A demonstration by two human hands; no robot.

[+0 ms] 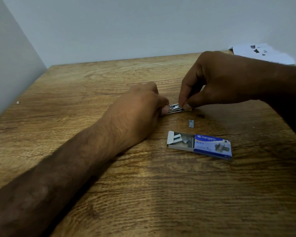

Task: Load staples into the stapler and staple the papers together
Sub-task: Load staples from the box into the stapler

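Note:
A small metal stapler lies on the wooden table, mostly hidden between my two hands. My left hand grips its left end. My right hand pinches its right part with thumb and forefinger; whether a strip of staples is between those fingers I cannot tell. A short loose strip of staples lies just in front of the stapler. The blue staple box sits nearer to me, its grey tray slid out to the left with several staple strips inside.
White papers with dark marks lie at the table's far right corner, behind my right forearm. Grey walls close the table at the back and on the left.

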